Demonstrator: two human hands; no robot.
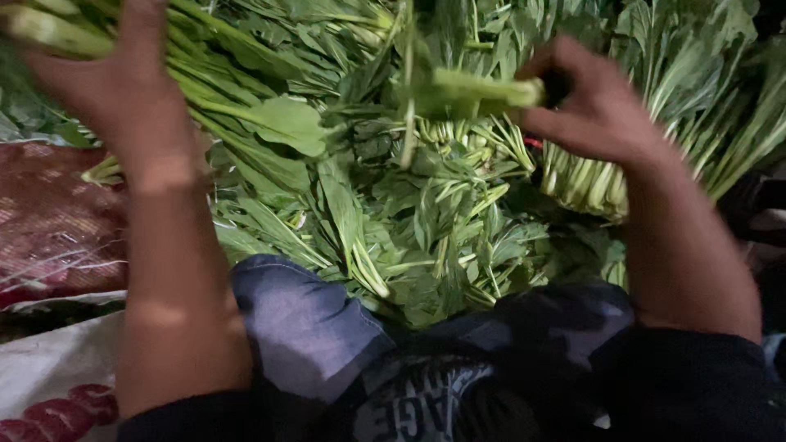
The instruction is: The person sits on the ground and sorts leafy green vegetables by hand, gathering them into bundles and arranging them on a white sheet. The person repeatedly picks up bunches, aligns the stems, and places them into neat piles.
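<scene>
My left hand [115, 74] reaches into the upper left of a big heap of leafy green stalks [393, 213] and is closed around a handful of pale stems [49, 29]. My right hand [589, 106] is at the upper right, gripping a blurred bunch of green stems [483, 90] that sticks out to the left. Below it lies a tied bundle with cut stem ends [581, 184] facing me. My knees in dark and blue cloth [311, 327] are at the bottom.
A red patterned mat [49, 221] lies at the left. A white sack with red print [49, 376] is at the lower left. More bundled greens [720, 106] fill the upper right.
</scene>
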